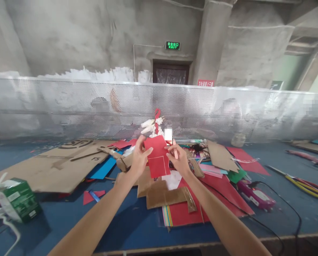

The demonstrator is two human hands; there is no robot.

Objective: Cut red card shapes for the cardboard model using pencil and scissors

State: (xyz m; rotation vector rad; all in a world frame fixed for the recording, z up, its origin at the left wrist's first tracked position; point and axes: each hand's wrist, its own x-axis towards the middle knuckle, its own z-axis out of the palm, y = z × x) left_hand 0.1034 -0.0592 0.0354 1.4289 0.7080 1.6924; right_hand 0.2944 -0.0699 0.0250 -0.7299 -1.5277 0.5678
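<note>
A piece of red paper (156, 151) is held up above the cluttered table, with pale straight lines marked on its lower half. My left hand (140, 156) grips its left edge, thumb on the front. At the right edge, my right hand (179, 158) is closed with its fingertips against the paper. A slim pale stick-like thing (175, 151) shows among the right fingers; its kind is unclear. Just behind the paper stands a white flower-like decoration (149, 126) with a red loop on top. Brown cardboard pieces (161, 197) lie below my hands.
A large cardboard sheet (54, 163) and blue paper (105, 168) lie left, near a green box (21, 199). Red sheets (228, 197), a purple corded device (256, 195) and yellow-handled scissors (305, 185) lie right. A perforated metal screen (94, 103) spans the table's back.
</note>
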